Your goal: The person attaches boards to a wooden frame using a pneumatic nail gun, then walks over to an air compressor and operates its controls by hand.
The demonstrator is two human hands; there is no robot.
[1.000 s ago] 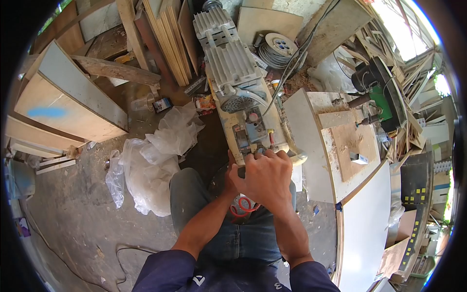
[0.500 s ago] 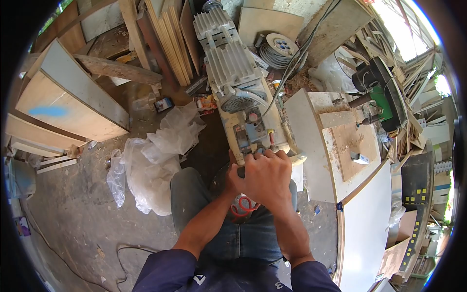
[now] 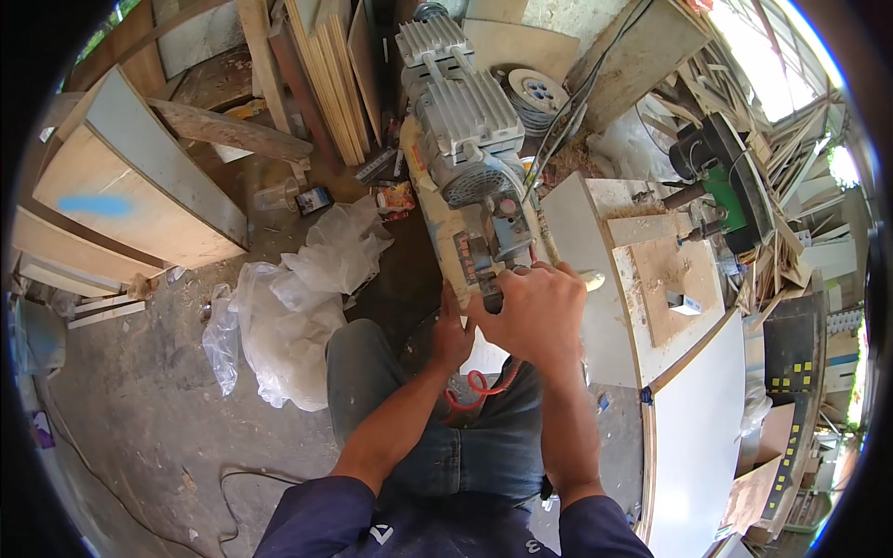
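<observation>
A grey finned air compressor (image 3: 470,112) sits on a worn yellowish tank (image 3: 430,200) in front of my knees. My left hand (image 3: 453,333) is closed against the tank's near end, its fingertips partly hidden. My right hand (image 3: 539,312) lies over the near right part, fingers curled round the fittings beside the pressure switch (image 3: 507,232); the exact part it grips is hidden. Below the hands a red coiled hose (image 3: 477,383) hangs between my legs.
Crumpled clear plastic (image 3: 288,325) lies on the floor to the left. On the right, a green drill machine (image 3: 730,197) rests at a white board table (image 3: 693,325) with sawdust. Plywood sheets (image 3: 326,84) lean at the back, near a cable reel (image 3: 538,88).
The compressor has tilted and shifted to the right at its top. My right hand has moved slightly right with it, and a gap has opened between my hands.
</observation>
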